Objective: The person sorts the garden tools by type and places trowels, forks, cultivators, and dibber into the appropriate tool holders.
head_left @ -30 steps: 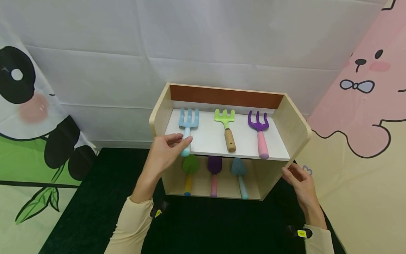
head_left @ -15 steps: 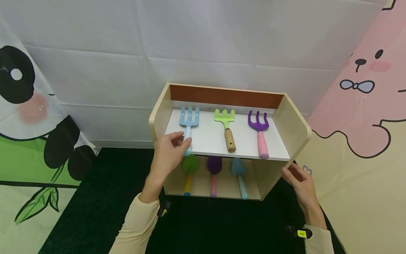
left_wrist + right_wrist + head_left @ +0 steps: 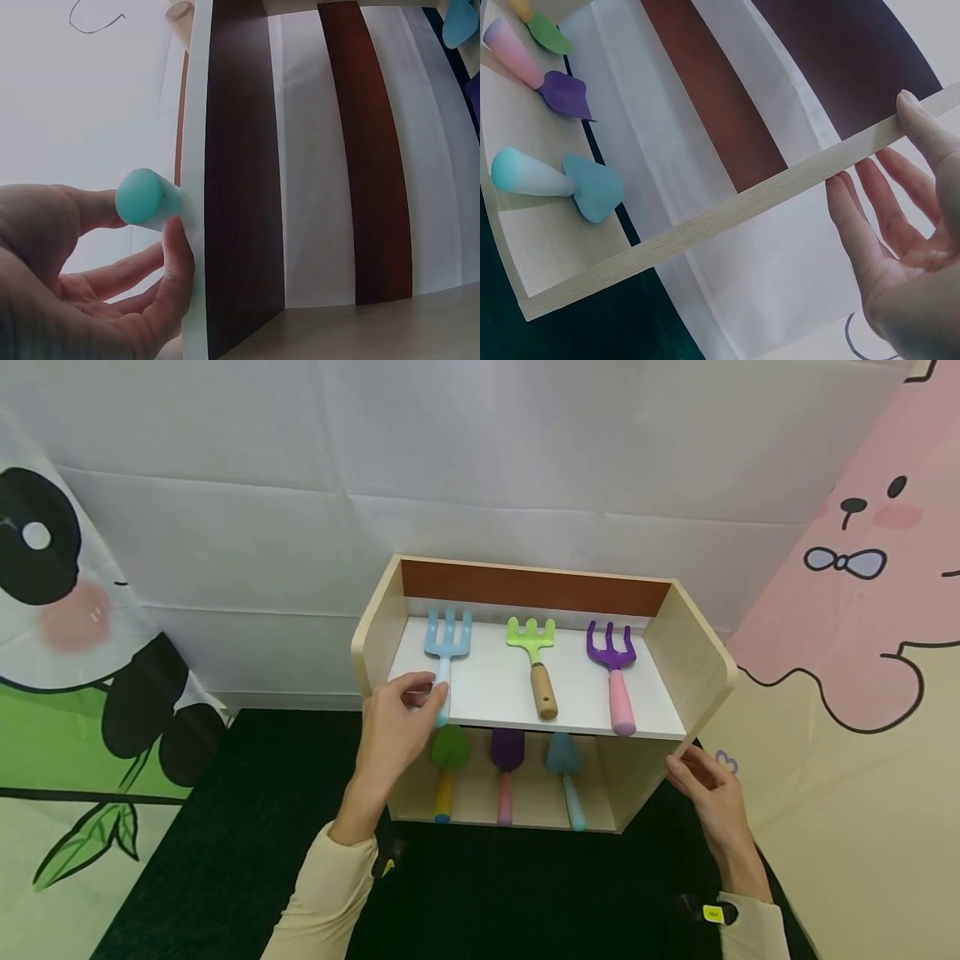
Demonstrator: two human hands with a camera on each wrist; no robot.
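A light blue hand fork [image 3: 447, 643] lies tines-back on the left of the white upper shelf [image 3: 495, 693]. My left hand [image 3: 393, 722] pinches its handle between thumb and fingers; the teal handle end [image 3: 140, 196] shows up close in the left wrist view. To its right lie a green hand fork with a wooden handle [image 3: 543, 692] and a purple fork with a pink handle [image 3: 621, 702]. My right hand [image 3: 712, 793] holds the front edge of the shelf unit's right side panel [image 3: 795, 176], thumb on one side and fingers on the other.
On the lower shelf lie a green trowel with a yellow handle [image 3: 450, 750], a purple trowel with a pink handle [image 3: 507, 752] and a blue trowel [image 3: 564, 758]. The unit stands on dark green carpet [image 3: 510, 893] before a white cloth wall [image 3: 480, 468].
The blue fork has shifted slightly back on the shelf, with my left hand still pinching its handle. My left forearm has moved a little to the right. The right hand stays put.
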